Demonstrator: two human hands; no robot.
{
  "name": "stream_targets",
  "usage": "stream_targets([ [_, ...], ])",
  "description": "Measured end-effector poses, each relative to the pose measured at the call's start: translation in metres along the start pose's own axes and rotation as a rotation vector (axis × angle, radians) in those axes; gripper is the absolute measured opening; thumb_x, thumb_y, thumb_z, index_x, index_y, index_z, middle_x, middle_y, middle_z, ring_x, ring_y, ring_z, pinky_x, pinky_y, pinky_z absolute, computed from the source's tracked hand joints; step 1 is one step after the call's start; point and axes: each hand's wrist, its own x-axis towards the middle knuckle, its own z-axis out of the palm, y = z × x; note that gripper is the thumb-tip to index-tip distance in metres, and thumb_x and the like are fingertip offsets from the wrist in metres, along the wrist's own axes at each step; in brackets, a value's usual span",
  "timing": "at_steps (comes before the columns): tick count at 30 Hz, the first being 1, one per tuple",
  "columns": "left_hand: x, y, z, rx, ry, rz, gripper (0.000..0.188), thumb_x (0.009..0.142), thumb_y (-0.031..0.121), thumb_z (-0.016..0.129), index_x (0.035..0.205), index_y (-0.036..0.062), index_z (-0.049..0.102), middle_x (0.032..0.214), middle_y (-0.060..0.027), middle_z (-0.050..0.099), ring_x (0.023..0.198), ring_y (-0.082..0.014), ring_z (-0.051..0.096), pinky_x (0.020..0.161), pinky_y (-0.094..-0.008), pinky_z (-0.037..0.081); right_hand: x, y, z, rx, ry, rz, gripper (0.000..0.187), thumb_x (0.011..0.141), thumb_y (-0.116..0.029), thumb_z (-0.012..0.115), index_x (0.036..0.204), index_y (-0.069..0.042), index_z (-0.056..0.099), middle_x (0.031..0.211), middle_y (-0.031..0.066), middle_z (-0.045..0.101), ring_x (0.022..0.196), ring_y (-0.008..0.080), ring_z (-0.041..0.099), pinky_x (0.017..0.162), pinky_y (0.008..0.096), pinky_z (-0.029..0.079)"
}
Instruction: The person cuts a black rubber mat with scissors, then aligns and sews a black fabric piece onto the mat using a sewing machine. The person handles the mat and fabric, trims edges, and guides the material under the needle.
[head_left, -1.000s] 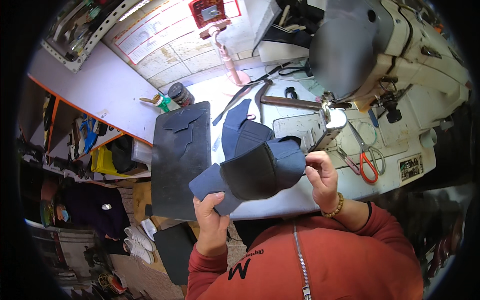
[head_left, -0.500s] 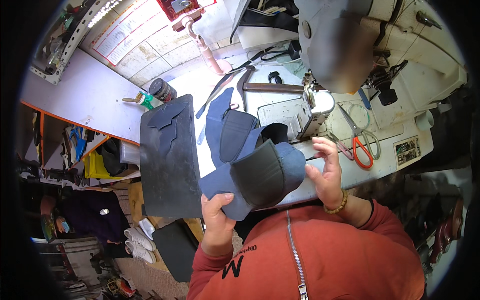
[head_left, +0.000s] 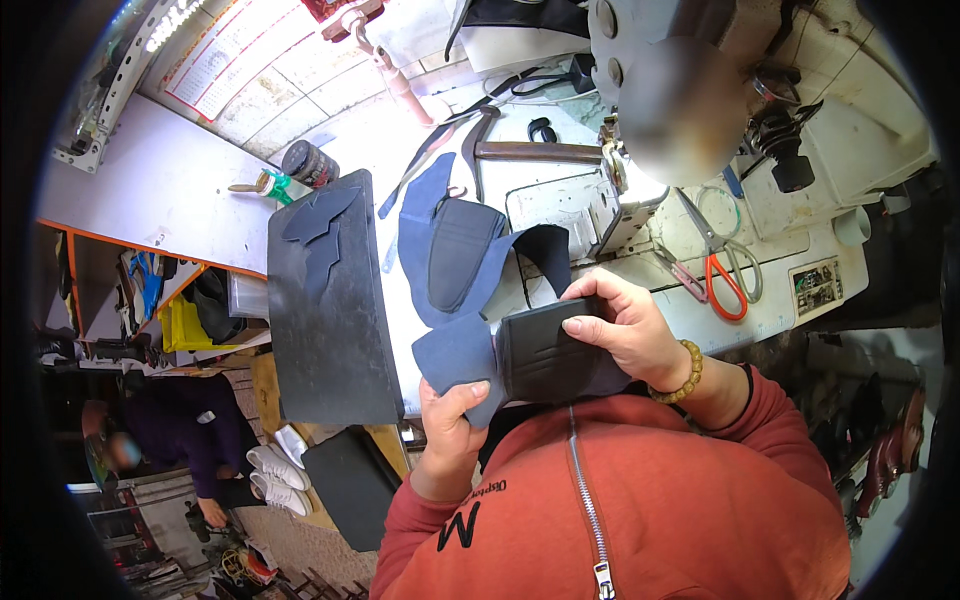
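Note:
Just above the table's front edge I hold a dark blue fabric piece [head_left: 452,352] with a black padded panel [head_left: 540,352] stitched on it. It resembles part of a shoe upper. My left hand [head_left: 452,425] pinches the blue flap with the thumb on top. My right hand [head_left: 635,328] grips the black panel's upper right edge between thumb and fingers. Beyond it on the table lies a similar blue piece [head_left: 425,235] with its own black panel [head_left: 466,255]. A black strip [head_left: 548,255] curves beside that piece; where it joins is hard to make out.
A sewing machine [head_left: 625,215] stands ahead, with a hammer [head_left: 540,151] left of it. Orange-handled scissors [head_left: 722,275] and small snips [head_left: 682,272] lie right. At left are a black board [head_left: 330,345] bearing dark cut pieces [head_left: 322,230], and a jar [head_left: 310,163]. A person [head_left: 190,430] is far left.
My right hand, open and apart from the piece before, has closed on the black panel's edge. The held piece has turned and come lower, toward me.

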Motion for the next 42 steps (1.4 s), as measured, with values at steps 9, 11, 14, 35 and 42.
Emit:
stream_targets([
  [9, 0.002, -0.008, -0.006, -0.063, -0.049, -0.084, 0.057, 0.069, 0.003, 0.055, 0.124, -0.0063, 0.046, 0.114, -0.0174, 0.059, 0.106, -0.0286, 0.057, 0.096, -0.0396, 0.044, 0.000, 0.000, -0.003, 0.283, 0.021, 0.163, 0.020, 0.085, -0.002, 0.064, 0.103, 0.000, 0.055, 0.095, 0.0048, 0.062, 0.085, 0.0093, 0.060, 0.080, 0.0242, 0.049],
  [11, 0.003, -0.007, -0.006, -0.073, -0.041, -0.103, 0.057, 0.069, 0.003, 0.055, 0.125, -0.0064, 0.046, 0.114, -0.0174, 0.059, 0.107, -0.0289, 0.057, 0.096, -0.0400, 0.044, 0.000, 0.000, -0.003, 0.296, 0.018, 0.167, 0.020, 0.085, -0.001, 0.064, 0.103, 0.001, 0.055, 0.095, 0.0051, 0.062, 0.085, 0.0095, 0.060, 0.080, 0.0241, 0.049],
  [14, 0.003, -0.008, -0.006, -0.084, -0.037, -0.105, 0.057, 0.069, 0.003, 0.054, 0.125, -0.0065, 0.046, 0.115, -0.0174, 0.059, 0.107, -0.0291, 0.057, 0.097, -0.0401, 0.044, 0.000, 0.000, -0.002, 0.309, 0.006, 0.163, 0.019, 0.086, -0.001, 0.064, 0.103, 0.000, 0.055, 0.095, 0.0056, 0.063, 0.086, 0.0091, 0.060, 0.080, 0.0235, 0.050],
  [35, 0.008, -0.006, 0.013, 0.533, 0.202, 0.496, 0.071, 0.075, 0.007, 0.063, 0.138, 0.0011, 0.031, 0.147, -0.0210, 0.027, 0.135, -0.0285, 0.029, 0.111, -0.0408, 0.020, -0.007, -0.005, 0.002, -0.757, -0.020, -0.800, 0.020, 0.072, 0.007, 0.064, 0.087, -0.005, 0.062, 0.085, 0.0078, 0.059, 0.067, 0.0207, 0.058, 0.056, 0.0281, 0.048],
  [42, 0.010, 0.025, 0.007, 1.642, -0.328, 0.854, 0.024, 0.063, 0.009, 0.063, 0.086, 0.0140, 0.066, 0.087, 0.0030, 0.066, 0.099, -0.0207, 0.061, 0.112, -0.0567, 0.008, 0.000, -0.010, 0.000, -0.916, -0.090, -1.084, 0.028, 0.069, 0.002, 0.068, 0.096, -0.005, 0.061, 0.100, 0.0126, 0.060, 0.077, 0.0256, 0.060, 0.064, 0.0342, 0.050],
])
